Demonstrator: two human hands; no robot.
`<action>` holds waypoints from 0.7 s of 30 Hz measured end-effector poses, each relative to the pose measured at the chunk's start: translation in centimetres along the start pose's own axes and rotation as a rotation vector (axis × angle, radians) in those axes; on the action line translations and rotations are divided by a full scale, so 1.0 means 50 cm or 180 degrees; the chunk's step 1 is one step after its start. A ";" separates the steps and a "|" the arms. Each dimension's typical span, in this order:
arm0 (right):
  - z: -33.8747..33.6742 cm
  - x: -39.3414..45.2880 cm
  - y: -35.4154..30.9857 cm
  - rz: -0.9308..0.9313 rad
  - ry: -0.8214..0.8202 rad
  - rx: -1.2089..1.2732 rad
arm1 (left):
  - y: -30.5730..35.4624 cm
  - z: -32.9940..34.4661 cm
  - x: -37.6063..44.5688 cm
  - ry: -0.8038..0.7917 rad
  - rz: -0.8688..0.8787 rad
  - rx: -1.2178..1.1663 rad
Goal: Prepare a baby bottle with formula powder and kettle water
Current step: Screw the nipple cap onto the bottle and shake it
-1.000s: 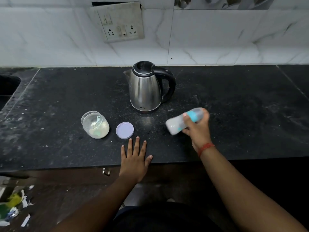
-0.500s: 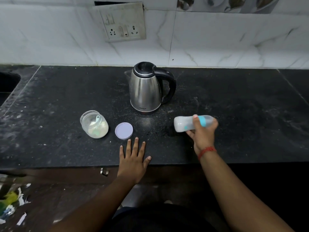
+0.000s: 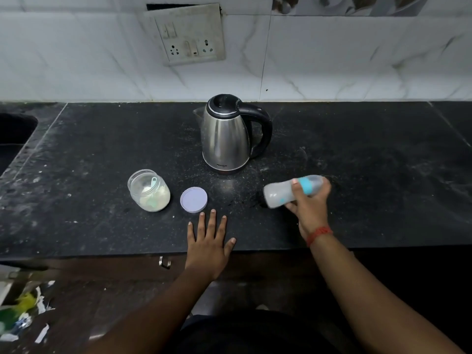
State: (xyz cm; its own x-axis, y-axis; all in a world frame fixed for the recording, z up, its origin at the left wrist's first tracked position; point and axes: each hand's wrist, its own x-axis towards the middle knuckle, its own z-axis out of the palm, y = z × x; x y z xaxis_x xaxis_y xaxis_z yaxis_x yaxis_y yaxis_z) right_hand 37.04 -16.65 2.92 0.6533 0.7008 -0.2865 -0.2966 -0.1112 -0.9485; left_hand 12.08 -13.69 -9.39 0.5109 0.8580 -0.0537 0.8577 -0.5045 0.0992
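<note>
My right hand (image 3: 310, 206) grips a baby bottle (image 3: 279, 194) with a teal collar, held almost sideways above the counter, its base pointing left. My left hand (image 3: 208, 242) rests flat on the black counter (image 3: 89, 221) near its front edge, fingers spread. An open clear jar (image 3: 149, 190) of pale formula powder with a small scoop inside stands left of it. The jar's lilac lid (image 3: 193, 199) lies flat just beyond my left fingertips. A steel electric kettle (image 3: 226, 135) with a black handle stands behind, lid down.
A sink opening (image 3: 14, 131) cuts into the counter at far left. A switch and socket plate (image 3: 189, 37) hangs on the white tiled wall. Scraps of litter (image 3: 18, 318) lie on the floor at lower left. A cabinet handle (image 3: 164, 261) sits below the counter edge.
My right hand has swung the bottle about, from tilted to nearly level and slightly rightward. My left hand has stayed flat on the counter.
</note>
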 end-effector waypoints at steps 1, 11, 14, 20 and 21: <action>0.001 0.000 0.001 0.0034 -0.0269 -0.0233 | -0.001 0.000 0.000 0.0012 0.0005 -0.0003; 0.003 0.020 -0.031 -0.0170 -0.0368 -0.0415 | -0.002 0.000 0.001 -0.0029 -0.0014 0.0020; 0.003 0.021 -0.037 -0.0130 -0.0217 -0.0134 | 0.000 0.001 -0.001 0.0009 0.0000 -0.0009; 0.008 0.017 -0.020 -0.0085 -0.0148 -0.0004 | 0.000 0.001 0.001 -0.0017 -0.0014 -0.0020; 0.011 0.013 -0.020 -0.0005 -0.0320 -0.0061 | -0.001 0.001 0.001 -0.0021 -0.0011 -0.0026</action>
State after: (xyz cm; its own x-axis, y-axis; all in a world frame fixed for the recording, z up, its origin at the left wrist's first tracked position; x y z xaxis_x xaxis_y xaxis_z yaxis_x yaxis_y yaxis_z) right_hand 37.35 -15.68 3.75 0.5802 0.7681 -0.2709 -0.2816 -0.1230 -0.9516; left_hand 12.06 -13.64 -9.46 0.5084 0.8590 -0.0605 0.8589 -0.5008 0.1073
